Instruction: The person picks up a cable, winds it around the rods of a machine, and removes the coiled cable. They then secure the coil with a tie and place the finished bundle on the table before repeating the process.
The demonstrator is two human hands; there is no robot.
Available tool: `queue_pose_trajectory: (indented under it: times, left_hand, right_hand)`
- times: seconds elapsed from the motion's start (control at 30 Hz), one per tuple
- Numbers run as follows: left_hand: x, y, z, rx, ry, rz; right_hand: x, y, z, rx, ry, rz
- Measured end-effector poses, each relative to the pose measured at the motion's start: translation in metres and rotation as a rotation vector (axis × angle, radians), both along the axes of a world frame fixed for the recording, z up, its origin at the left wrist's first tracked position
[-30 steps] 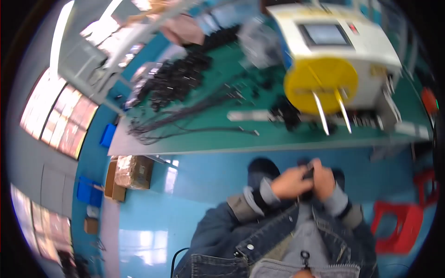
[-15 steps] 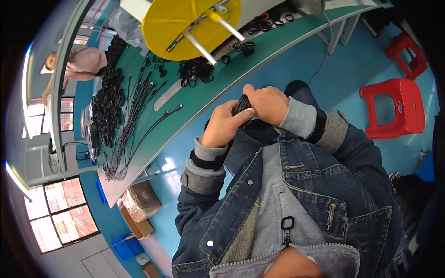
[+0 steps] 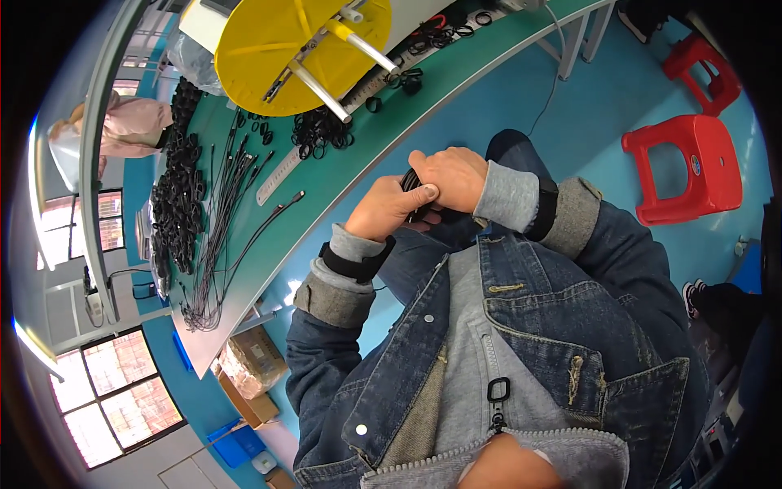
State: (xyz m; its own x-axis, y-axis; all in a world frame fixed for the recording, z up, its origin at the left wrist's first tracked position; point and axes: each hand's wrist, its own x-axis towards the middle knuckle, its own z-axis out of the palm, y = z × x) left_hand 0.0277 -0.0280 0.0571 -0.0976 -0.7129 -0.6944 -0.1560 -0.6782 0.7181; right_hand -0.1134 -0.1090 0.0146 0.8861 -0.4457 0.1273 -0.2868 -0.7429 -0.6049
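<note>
A small coil of black cable point(image 3: 413, 181) sits between my two hands in front of my body, just off the table's near edge. My left hand point(image 3: 384, 209) is closed on its near-left side, with the thumb laid across it. From the other side my right hand point(image 3: 456, 176) wraps over the coil, and its fingers hide much of it. Nearest to the hands on the table are a loose black cable point(image 3: 277, 209) with metal connector ends and a bunch of straight cables point(image 3: 228, 204).
On the green table point(image 3: 326, 181) lie a ruler point(image 3: 278, 177), small black loops point(image 3: 319, 134) and a heap of coiled cables point(image 3: 177, 204). A yellow disc with metal rods point(image 3: 269, 57) overhangs it. Red stools point(image 3: 721, 175) stand right; a person in pink point(image 3: 134, 126) is far left.
My view has shifted a little, so the table and disc sit further left. My hands have closed more over the coil, hiding more of it. The person at far left has changed posture.
</note>
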Motion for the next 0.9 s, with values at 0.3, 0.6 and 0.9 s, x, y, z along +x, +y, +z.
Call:
queue_pose_trajectory:
  times: [0.3, 0.6, 0.9]
  left_hand:
    - [-0.005, 0.004, -0.013, -0.026, -0.069, -0.157]
    - [-0.013, 0.038, -0.049, -0.303, -0.154, -0.054]
    - [-0.042, 0.024, -0.031, -0.165, 0.064, 0.086]
  right_hand:
    - [-0.010, 0.005, 0.003, -0.140, 0.091, 0.072]
    - [-0.018, 0.024, -0.031, 0.043, -0.295, 0.123]
    - [-0.019, 0.018, -0.042, -0.283, -0.307, 0.057]
